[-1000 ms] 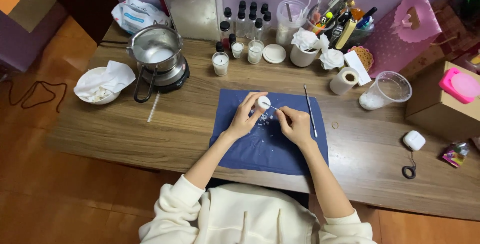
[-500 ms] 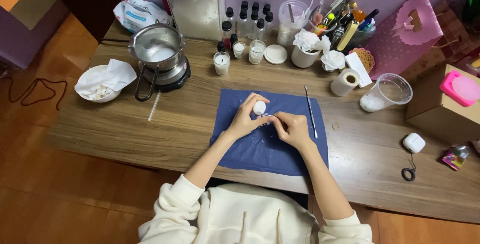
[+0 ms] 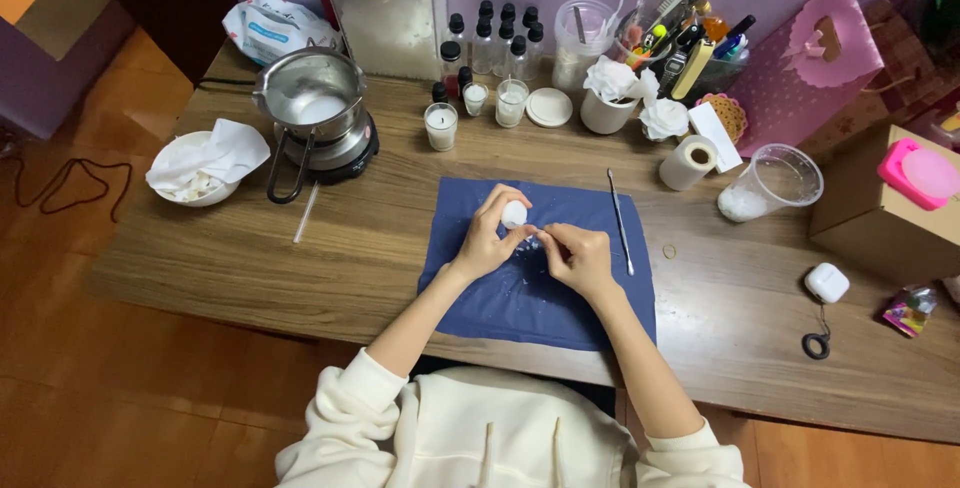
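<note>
Your left hand (image 3: 487, 240): grips white lump (image 3: 514, 214) over blue cloth (image 3: 520, 298) | your right hand (image 3: 580, 256): pinched at lump's lower edge, just beside it.

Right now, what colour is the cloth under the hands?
Dark blue, plain. The cloth shows best in the head view, spread on the wooden table.

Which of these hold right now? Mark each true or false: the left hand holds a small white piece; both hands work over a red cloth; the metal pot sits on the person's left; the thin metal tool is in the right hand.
1. The left hand holds a small white piece: true.
2. Both hands work over a red cloth: false, the cloth is dark blue.
3. The metal pot sits on the person's left: true.
4. The thin metal tool is in the right hand: false, it lies on the cloth beside that hand.
</note>
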